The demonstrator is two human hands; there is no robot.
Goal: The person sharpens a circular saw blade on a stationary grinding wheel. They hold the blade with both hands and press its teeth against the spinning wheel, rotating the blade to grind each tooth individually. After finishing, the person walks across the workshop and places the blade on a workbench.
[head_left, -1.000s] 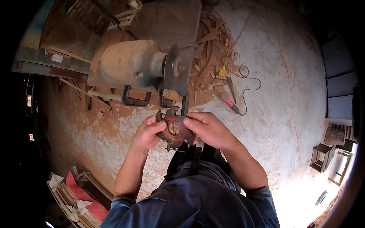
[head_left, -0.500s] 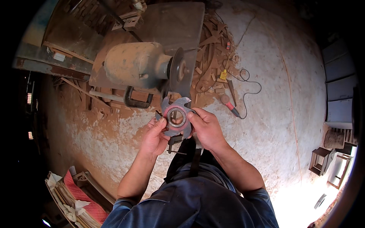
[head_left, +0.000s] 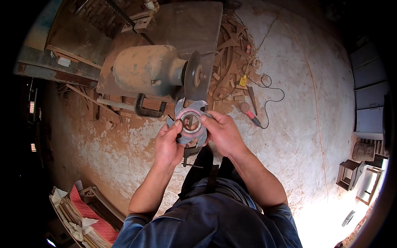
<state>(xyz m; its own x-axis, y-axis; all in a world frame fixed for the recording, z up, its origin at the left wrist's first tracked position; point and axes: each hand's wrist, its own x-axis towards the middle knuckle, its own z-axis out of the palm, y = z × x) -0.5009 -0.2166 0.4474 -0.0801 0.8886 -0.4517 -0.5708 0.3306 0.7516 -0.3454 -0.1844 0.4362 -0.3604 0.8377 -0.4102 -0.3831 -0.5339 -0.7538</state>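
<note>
Step in hand: you hold the grey, toothed metal cutter disc with a pinkish ring round its bore [head_left: 191, 122] up in front of you at the centre of the frame, face toward you. It reads as a check of its teeth and bore.
Left hand: your left hand [head_left: 168, 145] is clamped on the disc's lower left edge, thumb tip laid on the ring.
Right hand: your right hand [head_left: 221, 133] is closed on the disc's right edge, fingers wrapped behind it.
Where the disc is: just below the dark round grinding wheel [head_left: 193, 77], near it; whether it touches the wheel, you cannot tell.
Machine: a dust-caked, barrel-shaped motor housing [head_left: 147, 70] sits in the upper middle, the wheel on its right end, a flat brown metal plate [head_left: 194, 25] behind it, and a dark C-shaped clamp [head_left: 145, 108] under it.
Next move, as a judgement: a firm two-handed hold by the body, fingertips off the sharp teeth, and a steady line to the wheel if an edge is to meet it.
Textures: the disc is worn, dull steel; everything about it wears reddish sawdust.
Floor: pale, dusty concrete floor [head_left: 306, 124] with wood offcuts [head_left: 231, 53] upper right, and a red-handled tool [head_left: 249, 113] beside a thin black cable [head_left: 271, 89].
</note>
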